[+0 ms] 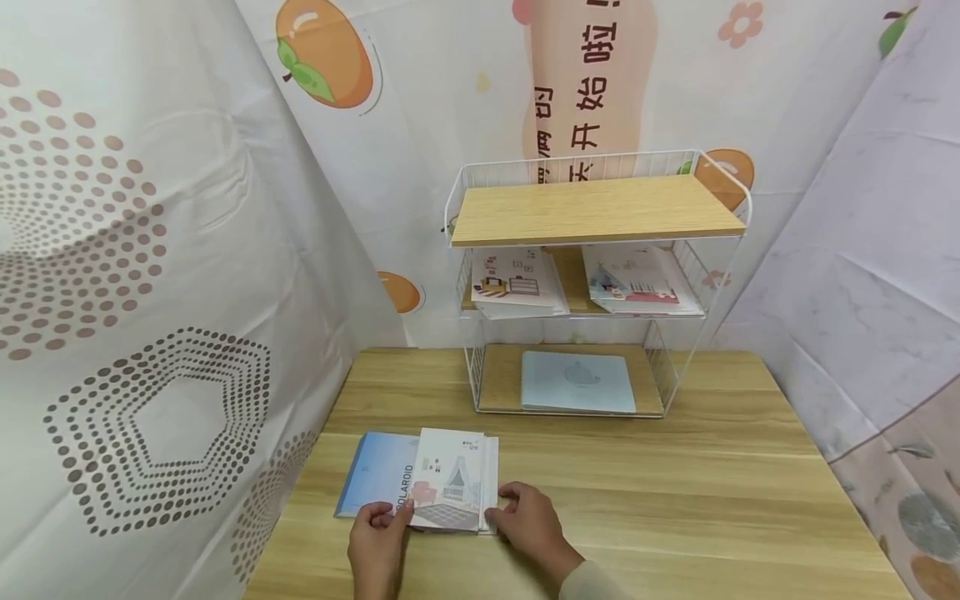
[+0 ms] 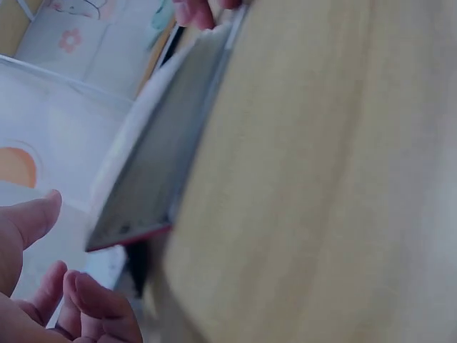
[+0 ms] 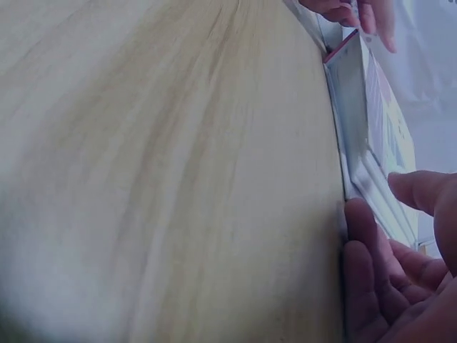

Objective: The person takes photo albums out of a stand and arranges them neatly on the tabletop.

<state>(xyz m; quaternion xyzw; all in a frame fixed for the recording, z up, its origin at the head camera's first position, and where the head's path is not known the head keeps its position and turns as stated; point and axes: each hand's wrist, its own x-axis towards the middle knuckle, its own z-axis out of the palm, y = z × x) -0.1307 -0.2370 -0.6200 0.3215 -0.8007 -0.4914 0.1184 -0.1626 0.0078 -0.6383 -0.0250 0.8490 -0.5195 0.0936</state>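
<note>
A small stack of white illustrated notebooks [image 1: 448, 475] lies at the front left of the table, with a tent picture on its top cover. It overlaps a blue notebook [image 1: 378, 467] lettered POLAROID. My right hand [image 1: 527, 525] grips the stack's right edge, thumb [image 3: 418, 189] above and fingers [image 3: 364, 275] low along the side. At the lower left corner is my left hand [image 1: 377, 542], its thumb and loosely bent fingers [image 2: 100, 300] apart beside the stack. A red edge [image 2: 132, 239] shows at the stack's left end.
Behind stands a white wire shelf [image 1: 600, 212] with wooden boards. Two piles of illustrated notebooks, left [image 1: 517, 279] and right [image 1: 630, 279], lie on its middle board; a pale blue notebook [image 1: 577, 382] lies on the bottom one. Patterned curtains [image 1: 172, 250] surround the wooden table [image 1: 675, 483].
</note>
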